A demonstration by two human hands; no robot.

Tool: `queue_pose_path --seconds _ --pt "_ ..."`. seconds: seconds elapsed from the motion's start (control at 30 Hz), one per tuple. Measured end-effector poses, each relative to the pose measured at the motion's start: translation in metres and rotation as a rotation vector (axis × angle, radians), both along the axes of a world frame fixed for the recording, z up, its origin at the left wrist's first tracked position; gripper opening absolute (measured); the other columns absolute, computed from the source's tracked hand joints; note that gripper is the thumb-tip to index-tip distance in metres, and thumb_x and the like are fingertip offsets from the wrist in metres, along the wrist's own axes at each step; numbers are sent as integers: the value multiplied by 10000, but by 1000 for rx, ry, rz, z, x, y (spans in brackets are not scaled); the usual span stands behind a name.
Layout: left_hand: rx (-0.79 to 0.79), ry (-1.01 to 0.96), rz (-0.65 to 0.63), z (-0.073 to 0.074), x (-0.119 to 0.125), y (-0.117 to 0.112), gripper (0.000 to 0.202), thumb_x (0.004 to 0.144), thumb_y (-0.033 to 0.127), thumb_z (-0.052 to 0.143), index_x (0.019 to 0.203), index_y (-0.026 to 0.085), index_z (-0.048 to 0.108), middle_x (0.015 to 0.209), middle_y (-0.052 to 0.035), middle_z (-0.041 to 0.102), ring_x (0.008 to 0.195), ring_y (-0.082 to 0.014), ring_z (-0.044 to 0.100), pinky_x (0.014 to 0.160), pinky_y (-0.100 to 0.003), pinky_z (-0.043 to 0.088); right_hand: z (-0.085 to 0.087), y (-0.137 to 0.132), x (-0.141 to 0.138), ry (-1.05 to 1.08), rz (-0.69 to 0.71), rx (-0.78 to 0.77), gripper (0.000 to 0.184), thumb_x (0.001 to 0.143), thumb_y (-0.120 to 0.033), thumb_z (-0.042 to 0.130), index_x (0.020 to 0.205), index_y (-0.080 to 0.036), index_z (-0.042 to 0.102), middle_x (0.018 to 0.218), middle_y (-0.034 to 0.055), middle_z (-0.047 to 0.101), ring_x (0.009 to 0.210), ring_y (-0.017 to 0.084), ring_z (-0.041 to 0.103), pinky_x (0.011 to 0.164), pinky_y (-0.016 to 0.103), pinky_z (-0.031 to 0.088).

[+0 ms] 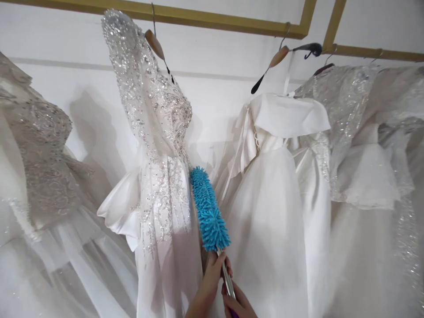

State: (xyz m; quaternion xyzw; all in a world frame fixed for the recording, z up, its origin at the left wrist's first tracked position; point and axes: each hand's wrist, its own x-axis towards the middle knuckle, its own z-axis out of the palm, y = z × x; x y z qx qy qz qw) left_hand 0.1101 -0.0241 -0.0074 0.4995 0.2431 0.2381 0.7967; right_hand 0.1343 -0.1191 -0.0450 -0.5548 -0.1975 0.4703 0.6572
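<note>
A blue chenille duster [208,211] on a metal rod points up between two hanging white gowns. Its head touches the right side of the beaded, sequinned gown [159,176]. My left hand [213,276] is closed around the rod just under the blue head. My right hand [236,304] grips the rod lower down, at the bottom edge of the view. To the right of the duster hangs a plain white gown with a folded off-shoulder top [274,185].
More white and sparkly gowns hang at the far left [36,168] and far right [367,154]. All hang on wooden hangers from a gold rail [232,24] against a white wall.
</note>
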Motion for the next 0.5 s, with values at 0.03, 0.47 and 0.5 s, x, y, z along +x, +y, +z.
queue_pose_path --seconds 0.03,0.47,0.5 --pt "23 13 -12 1 -1 -1 346 745 536 543 804 204 464 572 66 534 437 -75 474 437 -221 332 3 0 0 -2 25 1 683 591 -517 665 1087 -124 406 323 -142 451 284 45 287 334 189 186" --pt "64 58 9 -10 -17 -1 310 749 454 585 899 188 531 674 22 596 655 -149 564 696 -303 443 7 7 8 -184 0 -53 784 741 -330 534 1384 -6 224 524 -58 593 479 122 534 522 245 462" --pt "39 64 18 -11 -17 -1 317 736 458 597 884 186 532 667 24 591 649 -150 563 694 -307 444 5 9 6 -150 30 -60 822 749 -373 503 1392 1 153 423 -117 485 355 105 429 398 230 382"
